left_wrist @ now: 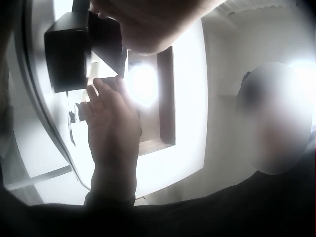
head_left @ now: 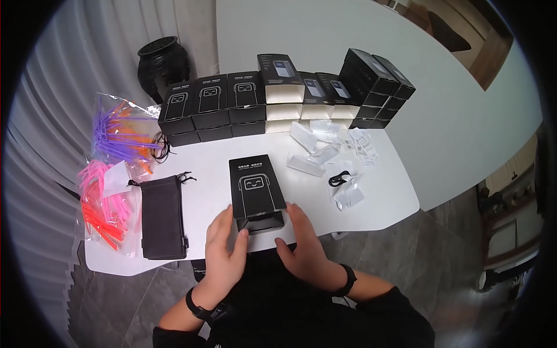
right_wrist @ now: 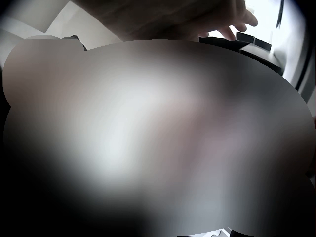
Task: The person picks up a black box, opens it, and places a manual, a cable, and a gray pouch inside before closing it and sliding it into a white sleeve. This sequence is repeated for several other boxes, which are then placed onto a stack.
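Note:
A black box point(head_left: 255, 185) with a smiling-device drawing lies at the table's front edge, its near end open with a flap point(head_left: 261, 223) showing. Along its left side is my left hand point(head_left: 226, 252), fingers extended and thumb at the near left corner. My right hand point(head_left: 303, 249) is at the right side, fingertips by the near right corner and thumb held apart. The left wrist view shows a dark box point(left_wrist: 68, 54) beside a hand point(left_wrist: 114, 121) with fairly straight fingers. Blur covers most of the right wrist view, with a hand point(right_wrist: 217, 17) along its top.
Stacked black boxes point(head_left: 212, 95) line the back, some with white open ends point(head_left: 284, 94). Plastic wrappers point(head_left: 307, 159) and a black cable point(head_left: 339, 178) lie right. On the left are a dark drawstring pouch point(head_left: 162, 217) and bags of purple point(head_left: 119, 130) and pink sticks point(head_left: 104, 185).

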### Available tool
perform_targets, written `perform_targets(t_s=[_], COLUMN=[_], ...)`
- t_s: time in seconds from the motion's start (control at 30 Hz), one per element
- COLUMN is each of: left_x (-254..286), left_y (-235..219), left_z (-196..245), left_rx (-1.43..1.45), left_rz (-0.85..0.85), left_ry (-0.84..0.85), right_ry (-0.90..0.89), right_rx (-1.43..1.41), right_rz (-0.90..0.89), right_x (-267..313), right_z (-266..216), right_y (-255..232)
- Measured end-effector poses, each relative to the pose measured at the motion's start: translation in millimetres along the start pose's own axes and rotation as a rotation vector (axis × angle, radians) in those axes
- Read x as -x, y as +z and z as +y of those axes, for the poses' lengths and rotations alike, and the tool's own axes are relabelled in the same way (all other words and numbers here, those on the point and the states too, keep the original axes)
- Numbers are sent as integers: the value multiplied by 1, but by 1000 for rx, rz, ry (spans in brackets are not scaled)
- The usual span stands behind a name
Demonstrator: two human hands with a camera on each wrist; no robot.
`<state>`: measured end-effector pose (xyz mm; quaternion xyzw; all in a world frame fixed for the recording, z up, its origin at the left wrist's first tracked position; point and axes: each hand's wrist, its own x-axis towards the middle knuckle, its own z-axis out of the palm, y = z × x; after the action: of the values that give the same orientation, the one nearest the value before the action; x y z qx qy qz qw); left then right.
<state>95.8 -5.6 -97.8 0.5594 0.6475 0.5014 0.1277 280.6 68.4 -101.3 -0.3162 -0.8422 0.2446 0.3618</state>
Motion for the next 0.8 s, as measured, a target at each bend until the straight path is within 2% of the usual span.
perform_targets(t_s=[0.13,0.2,0.3,0.33,0.43,0.53,0.67,0.8], left_x=[-46,-76,-117,-125,-131,-110,-76,-65], left_y=[-5,0,13,17,24,21,19,22], left_z=[15,9,-5,-9,-21,-30,-25,-30], left_rx=[19,94,315,397,352,33,-282,-381], left_rz=[65,88,122,129,79,-38,-145,-197], left_ry=[34,4,-61,-86,-136,-32,160,207], right_ry=[-69,-59,46,54,-4,-236,-234,-202], right_rx=[-41,-171,-351,-368,-337,-48,116,182], right_rz=[3,30,0,-8,-15,-109,-227,-249], right_x=[-43,-76,-119,-126,-138,-119,-89,-81], right_z=[3,8,15,20,40,65,56,57], right_y=[-12,-12,-10,-8,6,17,18,23])
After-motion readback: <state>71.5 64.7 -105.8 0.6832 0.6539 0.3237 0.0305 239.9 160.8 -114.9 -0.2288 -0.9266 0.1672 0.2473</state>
